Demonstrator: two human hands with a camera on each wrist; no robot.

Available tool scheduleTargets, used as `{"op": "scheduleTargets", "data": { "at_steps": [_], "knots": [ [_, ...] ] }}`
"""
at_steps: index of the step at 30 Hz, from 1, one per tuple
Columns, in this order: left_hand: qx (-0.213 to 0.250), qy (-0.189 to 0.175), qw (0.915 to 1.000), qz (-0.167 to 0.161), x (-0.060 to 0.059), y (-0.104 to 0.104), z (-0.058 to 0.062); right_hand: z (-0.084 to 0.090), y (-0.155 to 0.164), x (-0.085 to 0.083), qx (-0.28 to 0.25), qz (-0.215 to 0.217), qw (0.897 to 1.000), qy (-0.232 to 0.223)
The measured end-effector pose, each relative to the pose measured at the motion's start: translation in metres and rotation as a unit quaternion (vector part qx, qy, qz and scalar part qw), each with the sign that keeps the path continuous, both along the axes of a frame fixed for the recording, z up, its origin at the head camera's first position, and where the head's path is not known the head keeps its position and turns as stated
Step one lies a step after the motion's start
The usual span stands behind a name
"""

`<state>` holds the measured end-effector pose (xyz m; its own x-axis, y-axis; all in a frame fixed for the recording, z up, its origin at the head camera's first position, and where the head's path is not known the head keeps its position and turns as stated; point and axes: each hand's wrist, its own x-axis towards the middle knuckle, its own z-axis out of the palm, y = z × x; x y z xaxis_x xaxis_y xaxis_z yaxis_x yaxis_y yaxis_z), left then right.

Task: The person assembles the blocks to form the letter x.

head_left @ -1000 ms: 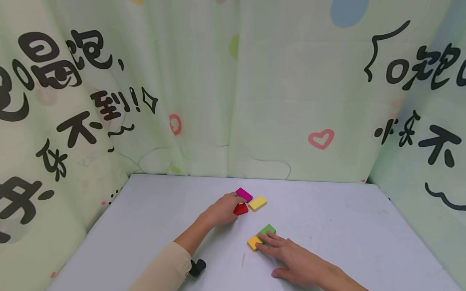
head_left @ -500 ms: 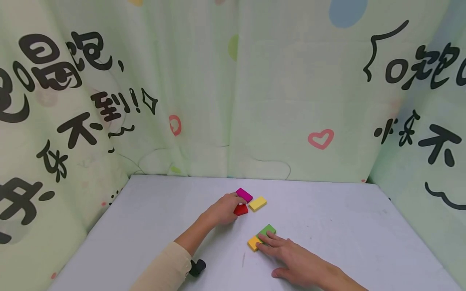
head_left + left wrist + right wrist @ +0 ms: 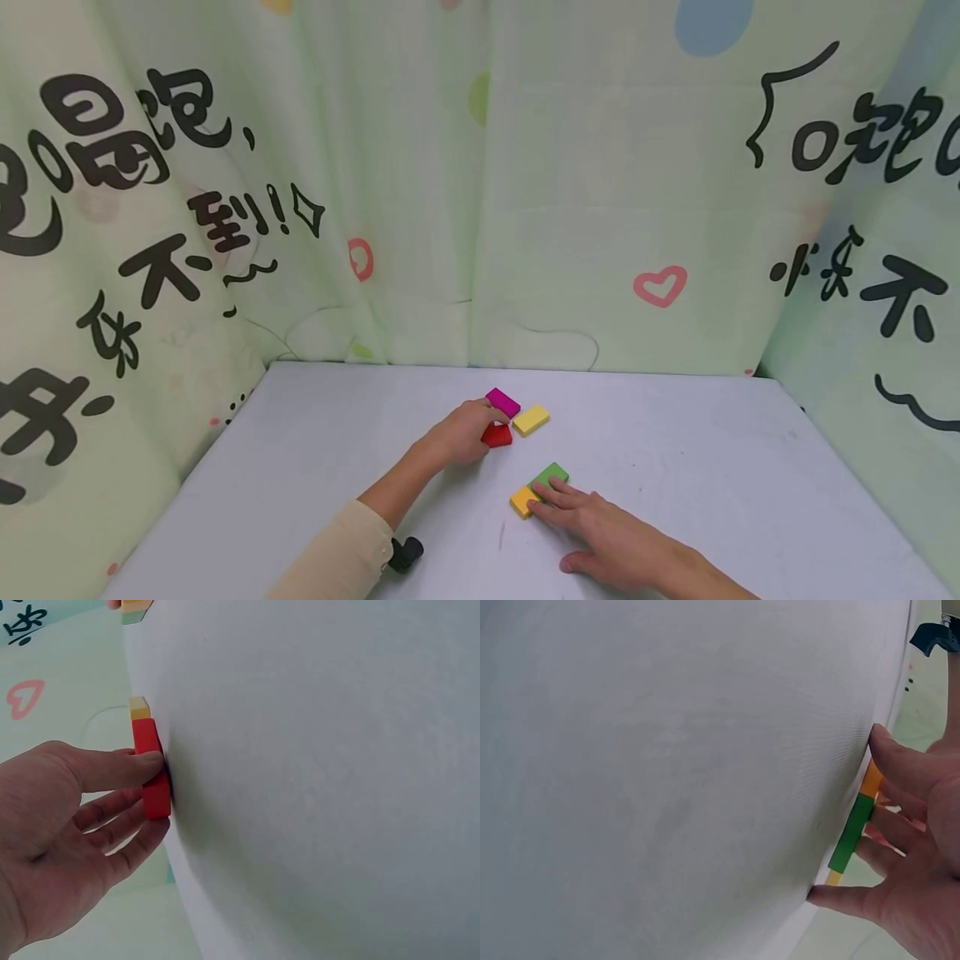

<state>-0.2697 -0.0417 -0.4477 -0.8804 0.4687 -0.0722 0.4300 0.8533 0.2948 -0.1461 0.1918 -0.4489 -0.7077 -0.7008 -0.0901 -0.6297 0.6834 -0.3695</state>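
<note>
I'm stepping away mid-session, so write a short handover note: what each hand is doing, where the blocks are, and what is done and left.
Left hand: pinches the red block on the table.
Right hand: fingers flat on the orange block and green block, which lie touching.
Magenta block and yellow block lie loose just beyond the red one.
Done: orange and green paired.
Left, as it looks: red, magenta and yellow remain apart from that pair.

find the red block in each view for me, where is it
Head: red block at table centre, at the left hand's fingertips.
Left wrist: left of centre, pinched by thumb and fingers.
Right wrist: not in it.
Shared landmark: the yellow block just beyond it.
</note>
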Motion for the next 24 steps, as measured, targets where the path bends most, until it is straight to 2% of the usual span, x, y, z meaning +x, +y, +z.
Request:
{"op": "scheduleTargets", "data": {
  "at_steps": [8,18,24],
  "knots": [
    [0.007,-0.006,1.0000,0.003,0.0009,-0.0009,0.0006,0.0008,-0.0002,-0.0011,0.004,-0.005,1.000,-0.008],
    [0.010,-0.008,0.9996,-0.025,0.0015,-0.0066,0.0041,0.0013,-0.0003,-0.0007,0.002,-0.005,1.000,-0.006],
    [0.014,-0.012,0.9986,-0.050,0.0043,-0.0094,0.0062,0.0014,-0.0018,-0.0017,0.006,-0.012,1.000,-0.023]
  ]
}}
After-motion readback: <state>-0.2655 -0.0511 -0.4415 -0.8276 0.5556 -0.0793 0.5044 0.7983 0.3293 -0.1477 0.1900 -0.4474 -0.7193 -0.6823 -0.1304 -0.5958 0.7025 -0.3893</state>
